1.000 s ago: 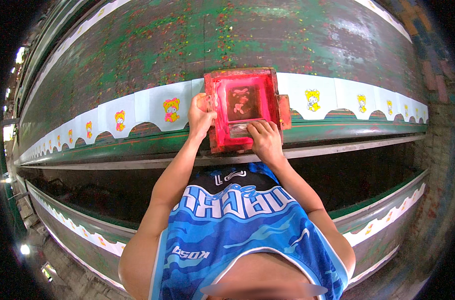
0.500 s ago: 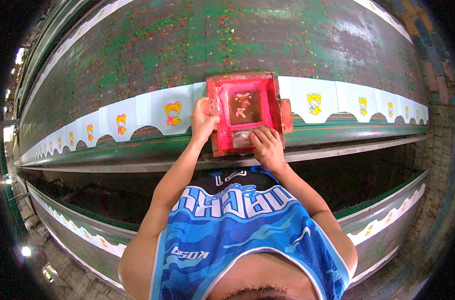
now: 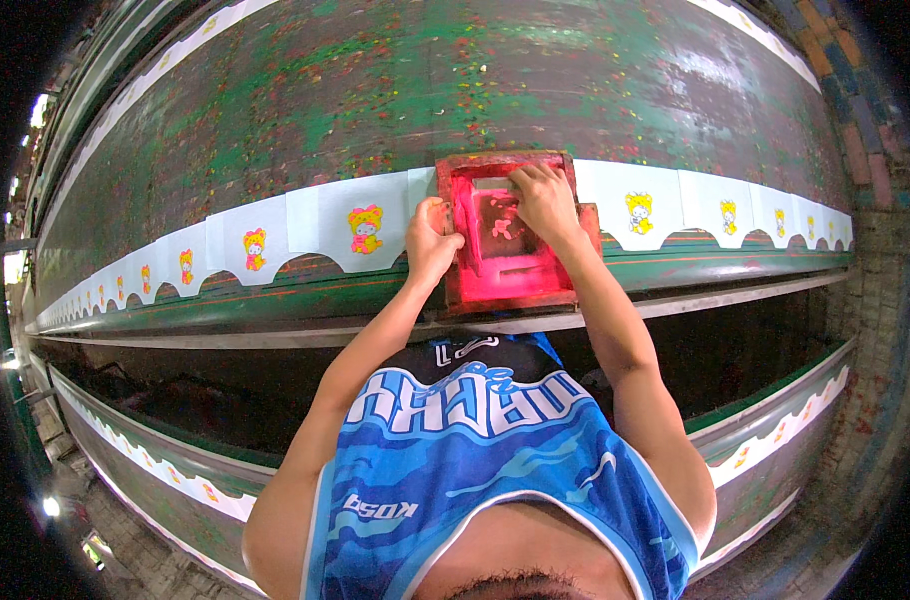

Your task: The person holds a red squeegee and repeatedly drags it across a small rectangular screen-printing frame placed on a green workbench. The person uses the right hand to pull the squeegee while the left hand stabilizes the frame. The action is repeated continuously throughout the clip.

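A red screen-printing frame with a pink-stained mesh lies on a row of white fabric pieces along the near edge of a long green table. My left hand grips the frame's left rail. My right hand is inside the frame at its far end, closed over a small squeegee that it mostly hides. Each uncovered piece carries a yellow and red cartoon figure.
Printed white pieces run left and right along the whole table edge. The tabletop is speckled with paint. Below it a lower shelf holds another white scalloped strip. A brick wall closes the right side.
My right hand has pushed from the near end of the frame to its far end. The left hand has kept its hold on the frame's left rail.
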`<state>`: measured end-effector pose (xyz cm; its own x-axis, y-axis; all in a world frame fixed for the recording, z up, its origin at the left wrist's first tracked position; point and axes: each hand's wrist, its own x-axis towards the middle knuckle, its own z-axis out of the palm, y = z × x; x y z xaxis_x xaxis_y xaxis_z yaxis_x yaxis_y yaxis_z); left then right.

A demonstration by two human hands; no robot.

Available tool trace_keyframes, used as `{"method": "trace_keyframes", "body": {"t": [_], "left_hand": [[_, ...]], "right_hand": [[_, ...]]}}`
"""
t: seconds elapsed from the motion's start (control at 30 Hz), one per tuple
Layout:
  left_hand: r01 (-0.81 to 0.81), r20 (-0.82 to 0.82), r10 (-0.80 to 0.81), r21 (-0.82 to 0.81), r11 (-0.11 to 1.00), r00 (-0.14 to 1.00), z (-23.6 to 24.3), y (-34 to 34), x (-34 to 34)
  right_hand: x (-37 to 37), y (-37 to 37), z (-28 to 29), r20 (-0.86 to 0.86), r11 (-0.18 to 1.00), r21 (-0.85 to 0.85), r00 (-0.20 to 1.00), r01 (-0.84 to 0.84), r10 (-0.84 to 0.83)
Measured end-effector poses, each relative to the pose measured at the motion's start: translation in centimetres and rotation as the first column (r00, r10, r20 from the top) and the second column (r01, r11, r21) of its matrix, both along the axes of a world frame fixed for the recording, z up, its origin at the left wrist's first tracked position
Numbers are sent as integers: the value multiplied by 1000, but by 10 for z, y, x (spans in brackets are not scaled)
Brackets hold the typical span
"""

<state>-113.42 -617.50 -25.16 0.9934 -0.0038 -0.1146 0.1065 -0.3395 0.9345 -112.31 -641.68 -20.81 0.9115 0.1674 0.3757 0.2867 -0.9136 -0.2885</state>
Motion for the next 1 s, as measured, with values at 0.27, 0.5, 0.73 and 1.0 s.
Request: {"method": "trace_keyframes", "body": {"t": [0.27, 0.5, 0.73, 1.0], "left_hand": [[14, 35, -14, 13, 1000, 999, -1, -1, 1], [48, 40, -49, 25, 999, 998, -10, 2, 1], [65, 182, -78, 79, 995, 980, -28, 3, 2], [-15, -41, 6, -234, 972, 999, 3, -5, 0]], "right_hand": [[-118, 14, 3, -67, 999, 38, 997, -23, 25], [-176, 30, 5, -95, 1000, 28, 995, 12, -10], [-172, 31, 11, -152, 998, 64, 988, 21, -11], [-164, 17, 15, -101, 997, 80, 995, 4, 5]]}}
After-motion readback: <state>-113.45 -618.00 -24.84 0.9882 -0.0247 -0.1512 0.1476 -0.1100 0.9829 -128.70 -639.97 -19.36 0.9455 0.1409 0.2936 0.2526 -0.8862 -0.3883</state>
